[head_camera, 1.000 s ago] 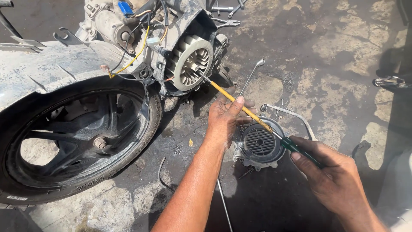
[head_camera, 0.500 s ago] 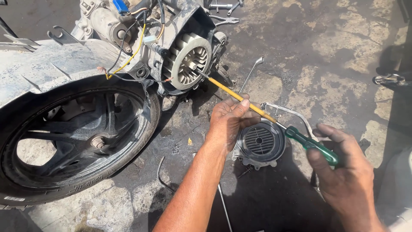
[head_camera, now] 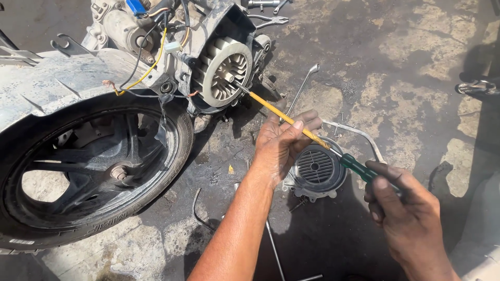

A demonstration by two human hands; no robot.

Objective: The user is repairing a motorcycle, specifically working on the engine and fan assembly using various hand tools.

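your right hand (head_camera: 409, 218) sits at about four o'clock in the view, fingers closed around the green handle of a long screwdriver (head_camera: 291, 121). its yellow shaft runs up toward ten o'clock, and the metal tip rests at the hub of the pale cooling fan (head_camera: 221, 67) on the scooter engine (head_camera: 172, 47) near twelve o'clock. your left hand (head_camera: 284, 143) is at the centre, forearm coming up from six o'clock; its thumb and fingertips pinch together on the yellow shaft about midway along, steadying it.

just under the shaft, at about four o'clock from your left hand, a round grey fan cover (head_camera: 317, 169) with slotted vents lies flat on the oil-stained concrete ground (head_camera: 406, 62), just beside both hands. a bent metal rod (head_camera: 354, 132) curves along its upper edge. a slim wrench (head_camera: 302, 86) lies on the ground toward one o'clock from your left hand, and pliers (head_camera: 271, 21) lie near the top edge. the rear wheel (head_camera: 88, 166), black tyre and spoked rim, fills the nine o'clock side under a dusty grey mudguard (head_camera: 57, 88). loose yellow and black wires (head_camera: 140, 78) hang between the mudguard and the fan.
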